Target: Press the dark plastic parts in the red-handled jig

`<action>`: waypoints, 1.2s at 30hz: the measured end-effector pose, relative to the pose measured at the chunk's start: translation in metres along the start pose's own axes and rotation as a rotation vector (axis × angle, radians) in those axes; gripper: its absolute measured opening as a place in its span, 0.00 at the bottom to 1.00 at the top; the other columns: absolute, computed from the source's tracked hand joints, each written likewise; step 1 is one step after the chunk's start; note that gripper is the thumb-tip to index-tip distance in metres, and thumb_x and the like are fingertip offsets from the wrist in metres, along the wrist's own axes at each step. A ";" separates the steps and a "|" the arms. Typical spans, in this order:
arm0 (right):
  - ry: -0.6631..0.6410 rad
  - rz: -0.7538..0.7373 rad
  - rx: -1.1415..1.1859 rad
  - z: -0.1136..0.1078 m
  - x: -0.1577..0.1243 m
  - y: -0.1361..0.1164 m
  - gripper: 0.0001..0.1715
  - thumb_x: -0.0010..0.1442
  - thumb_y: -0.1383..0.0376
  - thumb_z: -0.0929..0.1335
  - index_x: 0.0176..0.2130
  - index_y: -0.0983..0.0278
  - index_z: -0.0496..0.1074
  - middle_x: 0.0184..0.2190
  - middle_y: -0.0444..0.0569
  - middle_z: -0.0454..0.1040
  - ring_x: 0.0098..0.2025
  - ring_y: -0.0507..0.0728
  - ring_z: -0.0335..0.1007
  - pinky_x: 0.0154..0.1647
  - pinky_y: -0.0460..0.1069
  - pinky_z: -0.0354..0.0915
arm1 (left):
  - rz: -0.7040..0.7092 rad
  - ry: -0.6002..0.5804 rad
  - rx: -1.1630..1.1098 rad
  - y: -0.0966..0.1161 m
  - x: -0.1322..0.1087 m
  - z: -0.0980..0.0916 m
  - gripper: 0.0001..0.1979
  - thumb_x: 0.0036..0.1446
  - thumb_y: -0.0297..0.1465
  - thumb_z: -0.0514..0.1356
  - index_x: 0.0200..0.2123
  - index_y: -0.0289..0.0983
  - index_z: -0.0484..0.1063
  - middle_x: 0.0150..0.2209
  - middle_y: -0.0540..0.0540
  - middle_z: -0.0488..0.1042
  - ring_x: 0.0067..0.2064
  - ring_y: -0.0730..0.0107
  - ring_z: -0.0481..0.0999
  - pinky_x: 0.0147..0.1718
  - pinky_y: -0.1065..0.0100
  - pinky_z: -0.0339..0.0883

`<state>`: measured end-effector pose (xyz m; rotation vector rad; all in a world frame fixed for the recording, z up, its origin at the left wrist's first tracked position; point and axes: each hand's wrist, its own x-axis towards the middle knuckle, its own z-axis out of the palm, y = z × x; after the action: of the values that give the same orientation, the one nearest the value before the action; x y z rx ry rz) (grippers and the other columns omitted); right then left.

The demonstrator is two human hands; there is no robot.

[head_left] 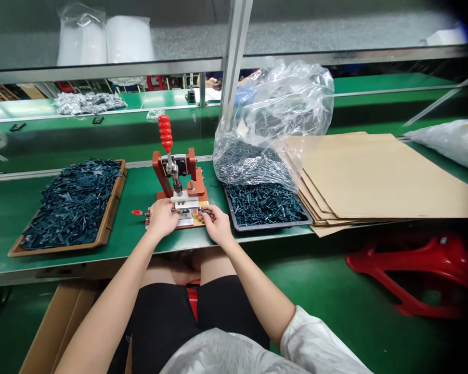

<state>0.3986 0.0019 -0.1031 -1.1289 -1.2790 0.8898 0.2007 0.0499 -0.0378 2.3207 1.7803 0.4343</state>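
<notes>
A toggle press (161, 179) with a red ribbed handle standing upright sits on the green bench. My left hand (164, 217) rests against the left side of its metal fixture (186, 205), fingertips at the block; whether it grips anything is hidden. At the fixture's right side, my right hand (215, 223) pinches a small dark part (203, 210). On the left, a brown tray (111, 208) is heaped with dark blue-green strips (74, 202). Right of the press, a dark tray (273, 226) holds small dark pieces (261, 205), partly under a clear plastic bag (257, 150).
Stacked cardboard sheets (390, 176) lie on the bench at the right. A red stool (417, 270) stands on the floor below them. A metal post (236, 57) rises behind the press. A small red-tipped lever (138, 212) sticks out left of the fixture.
</notes>
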 end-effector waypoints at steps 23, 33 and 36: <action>-0.175 -0.032 -0.240 0.032 0.037 -0.004 0.15 0.54 0.66 0.70 0.43 0.61 0.80 0.42 0.47 0.82 0.44 0.59 0.78 0.52 0.53 0.72 | 0.093 -0.001 -0.135 -0.009 -0.013 0.004 0.12 0.49 0.36 0.67 0.38 0.39 0.82 0.51 0.40 0.78 0.57 0.44 0.72 0.58 0.48 0.65; -0.128 -0.208 -0.403 0.031 0.031 0.001 0.14 0.58 0.68 0.70 0.43 0.59 0.81 0.47 0.49 0.81 0.48 0.60 0.78 0.54 0.55 0.72 | 0.106 0.060 -0.150 -0.010 -0.016 0.010 0.09 0.51 0.35 0.67 0.37 0.40 0.82 0.49 0.41 0.79 0.55 0.45 0.73 0.57 0.46 0.66; -0.141 -0.214 -0.395 0.032 0.032 0.000 0.16 0.57 0.68 0.70 0.45 0.59 0.81 0.47 0.49 0.81 0.48 0.61 0.78 0.55 0.55 0.72 | 0.153 0.102 -0.147 -0.012 -0.018 0.012 0.09 0.53 0.35 0.66 0.37 0.39 0.82 0.48 0.41 0.78 0.54 0.46 0.73 0.57 0.45 0.67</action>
<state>0.3712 0.0367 -0.0968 -1.2173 -1.7093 0.5777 0.1895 0.0361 -0.0550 2.3780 1.5590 0.6947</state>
